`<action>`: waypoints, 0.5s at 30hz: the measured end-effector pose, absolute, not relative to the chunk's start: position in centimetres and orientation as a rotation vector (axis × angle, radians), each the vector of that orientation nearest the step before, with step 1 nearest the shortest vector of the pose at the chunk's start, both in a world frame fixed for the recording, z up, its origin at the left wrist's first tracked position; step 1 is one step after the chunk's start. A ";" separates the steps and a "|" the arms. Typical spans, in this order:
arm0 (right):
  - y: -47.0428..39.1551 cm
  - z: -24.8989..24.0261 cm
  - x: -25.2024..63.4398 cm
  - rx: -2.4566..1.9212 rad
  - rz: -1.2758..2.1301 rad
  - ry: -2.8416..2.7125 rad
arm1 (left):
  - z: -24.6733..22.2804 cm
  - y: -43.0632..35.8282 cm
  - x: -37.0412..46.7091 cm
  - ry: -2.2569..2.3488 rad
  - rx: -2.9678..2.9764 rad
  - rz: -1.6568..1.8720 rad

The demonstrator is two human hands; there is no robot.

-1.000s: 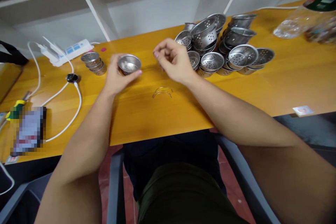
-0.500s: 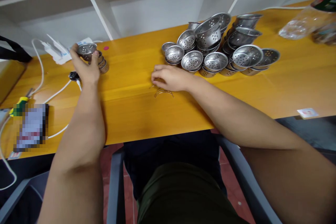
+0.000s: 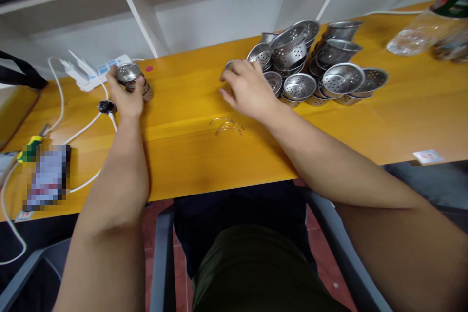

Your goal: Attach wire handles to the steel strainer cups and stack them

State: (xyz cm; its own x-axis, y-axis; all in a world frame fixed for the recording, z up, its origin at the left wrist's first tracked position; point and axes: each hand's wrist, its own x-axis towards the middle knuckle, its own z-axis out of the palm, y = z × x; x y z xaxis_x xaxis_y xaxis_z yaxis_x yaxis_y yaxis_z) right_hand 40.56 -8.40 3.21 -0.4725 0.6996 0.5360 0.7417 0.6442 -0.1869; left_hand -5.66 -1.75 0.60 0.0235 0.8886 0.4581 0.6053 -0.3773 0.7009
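Note:
At the left of the table, my left hand [image 3: 126,100] has its thumb and fingers around a perforated metal cup [image 3: 127,72], which sits on a small stack of cups [image 3: 148,93]. My right hand [image 3: 243,85] is at the left edge of a large group of perforated metal cups [image 3: 300,87]. Its fingers are apart, with nothing visible between them, and it covers some of the small cups there. Several thin curved wires [image 3: 229,128] lie on the table in front of my right hand.
A white power strip [image 3: 98,74] with cables lies behind my left hand. A green-yellow tool [image 3: 32,148] and a blurred flat object [image 3: 47,175] are at the left. A clear plastic bottle [image 3: 415,36] lies at the back right, and a small sticker [image 3: 427,157] is at the front edge.
My right hand has moved up and to the right from the wires to the cups, and its fingers have opened. More of the wires shows now. My left hand stays at its cup.

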 end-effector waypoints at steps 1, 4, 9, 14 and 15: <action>-7.9 2.8 41.0 -1.165 -0.124 -2.244 | 0.7 -2.1 -5.3 1.698 1.909 1.456; -6.0 0.8 42.5 -1.187 -0.109 -2.172 | 1.3 -3.3 -3.5 1.965 1.899 1.716; -4.0 -0.5 43.7 -1.245 0.023 -2.174 | 2.7 -5.2 1.6 1.696 2.308 1.798; -5.7 2.4 42.1 -1.113 0.052 -2.244 | 2.5 -8.1 8.8 1.206 2.296 1.472; -6.4 3.0 41.5 -1.027 0.077 -2.260 | 2.3 -8.7 10.1 1.115 2.271 1.388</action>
State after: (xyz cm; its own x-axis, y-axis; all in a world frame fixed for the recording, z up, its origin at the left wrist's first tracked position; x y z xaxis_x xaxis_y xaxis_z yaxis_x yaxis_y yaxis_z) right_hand 41.45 -6.44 2.95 -0.4849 0.6928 0.5337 0.6551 0.6921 -0.3032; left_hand 10.09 -8.72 2.33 0.2513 0.7202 0.6467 0.4761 -0.6737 0.5652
